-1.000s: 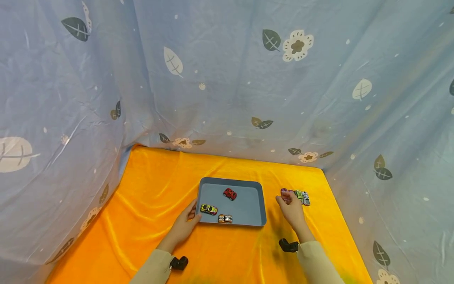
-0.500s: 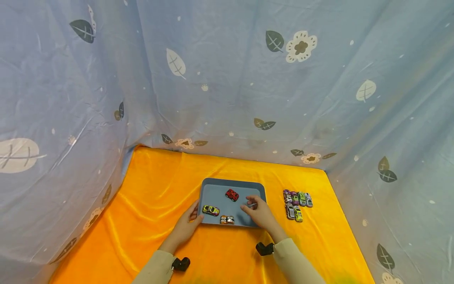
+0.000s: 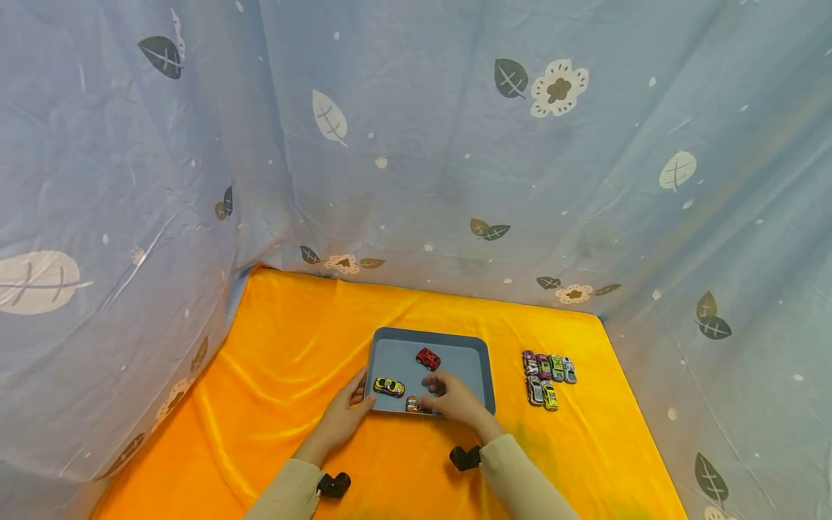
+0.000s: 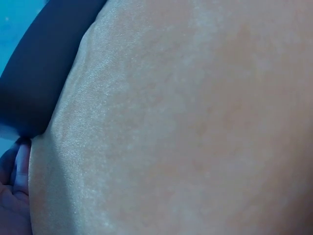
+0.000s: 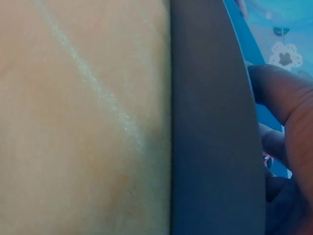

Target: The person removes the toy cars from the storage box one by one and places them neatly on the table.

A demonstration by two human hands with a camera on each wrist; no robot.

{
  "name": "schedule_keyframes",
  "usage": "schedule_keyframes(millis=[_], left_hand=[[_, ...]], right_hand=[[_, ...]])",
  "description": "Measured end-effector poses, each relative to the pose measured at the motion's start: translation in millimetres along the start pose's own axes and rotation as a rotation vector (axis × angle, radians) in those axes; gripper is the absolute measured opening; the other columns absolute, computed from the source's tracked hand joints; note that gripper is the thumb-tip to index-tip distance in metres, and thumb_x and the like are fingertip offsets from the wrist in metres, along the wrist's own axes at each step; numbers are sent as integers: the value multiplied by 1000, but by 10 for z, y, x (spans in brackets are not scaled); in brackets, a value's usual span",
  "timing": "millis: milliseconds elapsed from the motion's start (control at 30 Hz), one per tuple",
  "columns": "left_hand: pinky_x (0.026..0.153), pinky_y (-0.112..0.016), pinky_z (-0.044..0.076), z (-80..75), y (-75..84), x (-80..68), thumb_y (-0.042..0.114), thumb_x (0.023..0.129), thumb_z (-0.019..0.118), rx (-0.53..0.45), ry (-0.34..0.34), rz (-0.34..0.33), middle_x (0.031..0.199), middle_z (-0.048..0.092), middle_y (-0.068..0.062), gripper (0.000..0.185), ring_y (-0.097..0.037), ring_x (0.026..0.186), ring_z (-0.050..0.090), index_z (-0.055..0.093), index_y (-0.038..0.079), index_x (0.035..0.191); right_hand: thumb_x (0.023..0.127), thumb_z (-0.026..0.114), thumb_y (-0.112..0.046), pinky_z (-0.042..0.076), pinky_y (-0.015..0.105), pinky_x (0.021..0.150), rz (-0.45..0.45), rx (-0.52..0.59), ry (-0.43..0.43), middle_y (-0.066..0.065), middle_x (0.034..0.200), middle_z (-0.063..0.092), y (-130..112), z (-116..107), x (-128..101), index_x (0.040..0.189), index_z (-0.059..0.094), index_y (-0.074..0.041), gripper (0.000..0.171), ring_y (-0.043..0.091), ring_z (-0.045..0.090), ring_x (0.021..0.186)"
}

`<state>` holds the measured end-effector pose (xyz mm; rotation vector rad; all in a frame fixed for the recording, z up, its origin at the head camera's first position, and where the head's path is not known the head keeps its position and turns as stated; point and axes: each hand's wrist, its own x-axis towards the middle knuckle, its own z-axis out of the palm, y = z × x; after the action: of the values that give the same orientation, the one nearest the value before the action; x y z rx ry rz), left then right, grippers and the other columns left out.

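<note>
Crossing back from the six parked cars point(image 3: 543, 367) into the tray point(image 3: 464, 365), the right hand point(image 3: 458, 401) now hangs over the orange car point(image 3: 412, 404), hiding its right end. A moment ago it was farther right in the tray, with that car in full view — so the work looks to be on this car now, at the reaching stage. Thumb and forefinger stand apart; whether they touch the car I cannot tell. The left hand point(image 3: 341, 415) grips the tray's left side near the front corner, as before.

The orange car lies close along the near wall, which leaves little room for fingers there. The yellow car point(image 3: 389, 387) sits near the left wall, just beside the left thumb; the red car point(image 3: 428, 358) stands apart from every wall. Open room is to the right — bare tray floor, then a strip of cloth point(image 3: 508, 361) before the parked cars, plus cloth beside their shorter near row.
</note>
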<state>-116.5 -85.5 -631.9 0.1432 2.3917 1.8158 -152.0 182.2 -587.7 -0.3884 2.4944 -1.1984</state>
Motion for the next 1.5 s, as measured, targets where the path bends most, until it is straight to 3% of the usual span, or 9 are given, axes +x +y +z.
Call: schedule_keyframes(millis=[333, 567, 867, 1067, 1267, 1500], left_hand=[[100, -45, 40, -10, 25, -40, 25, 97, 62, 4, -3, -7, 144, 46, -4, 66, -23, 119, 51, 29, 20, 154], [101, -44, 40, -1, 36, -47, 27, 97, 62, 11, -7, -17, 145, 45, -3, 67, -23, 119, 51, 28, 20, 154], [100, -45, 41, 17, 57, -32, 26, 97, 61, 13, -12, -10, 144, 46, -5, 66, -24, 118, 51, 28, 21, 154], [101, -44, 40, 20, 67, -15, 26, 97, 62, 11, -6, -28, 145, 45, -3, 66, -23, 119, 50, 29, 23, 154], [101, -44, 40, 11, 63, -17, 25, 97, 61, 21, 0, -5, 142, 47, -4, 65, -22, 118, 51, 29, 20, 154], [101, -45, 40, -5, 82, -23, 27, 97, 62, 33, 3, -8, 143, 47, -4, 66, -22, 118, 51, 29, 20, 154]], right_hand=[[83, 78, -33, 47, 31, 74, -26, 0, -34, 2, 98, 60, 54, 49, 7, 110, 68, -9, 37, 17, 53, 84], [82, 79, -30, 48, 27, 68, -40, -19, -38, -3, 91, 61, 83, 55, -2, 97, 72, -12, 24, 14, 54, 76], [83, 78, -30, 48, 28, 65, -51, 11, -26, -3, 92, 60, 104, 56, -30, 91, 73, -15, 18, 15, 54, 73], [84, 76, -31, 47, 29, 65, -63, 21, -18, 1, 93, 59, 104, 45, -37, 91, 71, -13, 19, 17, 53, 75], [84, 75, -37, 48, 30, 66, 5, 53, 8, -1, 89, 60, 104, 47, -45, 94, 69, -14, 26, 16, 55, 74], [86, 73, -39, 46, 29, 56, 30, 116, 72, 2, 79, 61, 64, -105, -137, 97, 66, -11, 31, 17, 53, 65]])
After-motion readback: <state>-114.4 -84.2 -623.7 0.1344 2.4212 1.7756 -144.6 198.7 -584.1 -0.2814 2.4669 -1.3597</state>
